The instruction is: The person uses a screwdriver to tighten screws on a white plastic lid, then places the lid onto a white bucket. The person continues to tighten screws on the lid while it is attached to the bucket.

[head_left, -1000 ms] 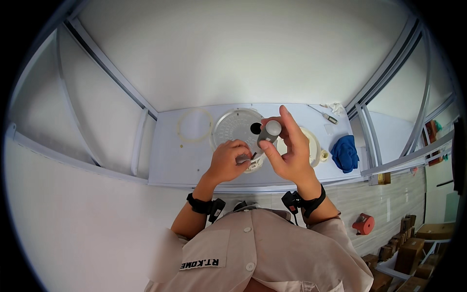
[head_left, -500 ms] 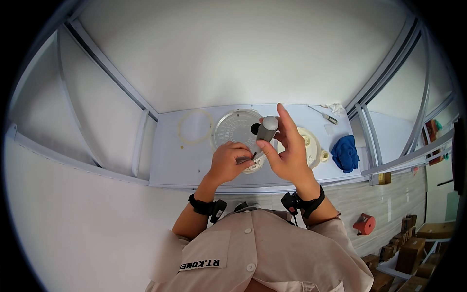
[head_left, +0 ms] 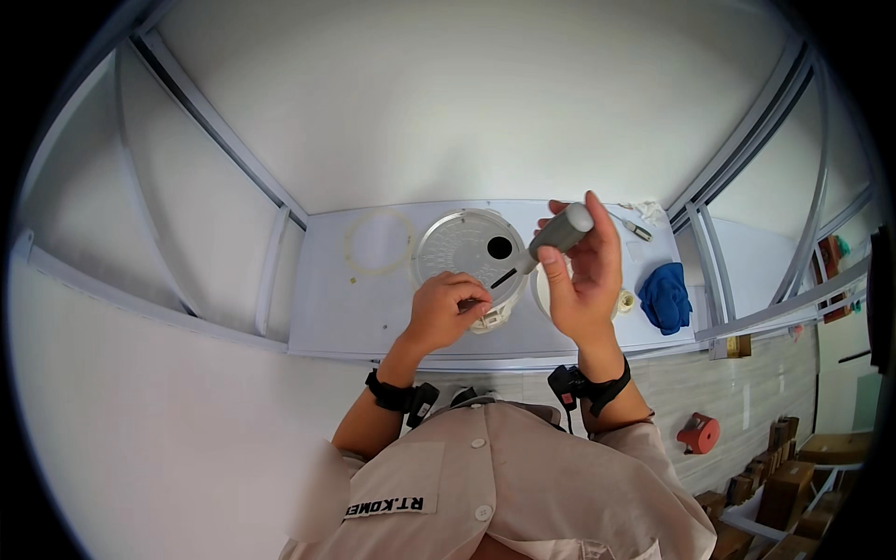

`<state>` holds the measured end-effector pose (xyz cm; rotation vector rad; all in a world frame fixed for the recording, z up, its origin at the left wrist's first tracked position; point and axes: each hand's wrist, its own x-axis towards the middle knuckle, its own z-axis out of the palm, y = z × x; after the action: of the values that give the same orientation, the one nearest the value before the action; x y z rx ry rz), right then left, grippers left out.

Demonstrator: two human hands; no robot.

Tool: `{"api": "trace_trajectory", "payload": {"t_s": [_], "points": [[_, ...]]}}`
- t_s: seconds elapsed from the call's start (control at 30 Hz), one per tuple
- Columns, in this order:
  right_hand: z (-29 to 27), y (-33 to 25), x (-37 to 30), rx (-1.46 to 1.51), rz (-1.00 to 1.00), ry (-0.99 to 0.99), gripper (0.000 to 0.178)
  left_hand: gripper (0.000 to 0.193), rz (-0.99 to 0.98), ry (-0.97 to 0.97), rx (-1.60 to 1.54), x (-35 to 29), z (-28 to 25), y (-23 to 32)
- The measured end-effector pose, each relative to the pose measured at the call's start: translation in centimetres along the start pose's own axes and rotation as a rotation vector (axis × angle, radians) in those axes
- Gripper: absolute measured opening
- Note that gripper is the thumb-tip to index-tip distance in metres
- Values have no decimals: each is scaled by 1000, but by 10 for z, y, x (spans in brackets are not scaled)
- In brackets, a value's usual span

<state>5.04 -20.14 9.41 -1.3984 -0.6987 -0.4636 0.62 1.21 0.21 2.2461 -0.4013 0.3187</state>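
A grey-handled screwdriver [head_left: 564,230] is gripped in my right hand [head_left: 590,280], tilted, with its dark tip pointing down and left. The tip hovers over the near right part of a round, silvery metal disc [head_left: 448,250] that has a black circular spot. My left hand [head_left: 446,310] is closed at the disc's near edge, fingertips pinched together; what they hold is hidden. Just right of those fingertips a white plastic part [head_left: 492,320] shows at the rim. Partly behind my right hand lies a round, cream-coloured piece [head_left: 542,291].
At the table's [head_left: 322,313] right end are a crumpled blue cloth [head_left: 665,299], a second screwdriver [head_left: 637,230], a white crumpled scrap [head_left: 644,211] and a small cream ring [head_left: 625,301]. A thin yellowish ring [head_left: 350,250] lies left. A red stool [head_left: 699,433] and boxes [head_left: 787,493] stand on the floor.
My right hand has moved right with the screwdriver, lifting its tip from beside my left fingertips and tilting the handle right. My left hand stays nearly in place.
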Motion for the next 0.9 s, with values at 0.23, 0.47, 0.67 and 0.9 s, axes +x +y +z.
{"api": "trace_trajectory", "payload": {"t_s": [0.23, 0.47, 0.67, 0.9], "points": [[-14, 3, 4, -40, -11, 86, 70, 9, -30, 21, -41, 0, 3, -1], [-20, 7, 0, -62, -20, 153, 71, 16, 53, 11, 115, -2, 6, -2], [-26, 9, 0, -83, -40, 171, 69, 15, 91, -41, 146, -3, 3, 2], [-26, 9, -1, -88, -36, 159, 68, 15, 141, -118, 171, -2, -8, 5]]}}
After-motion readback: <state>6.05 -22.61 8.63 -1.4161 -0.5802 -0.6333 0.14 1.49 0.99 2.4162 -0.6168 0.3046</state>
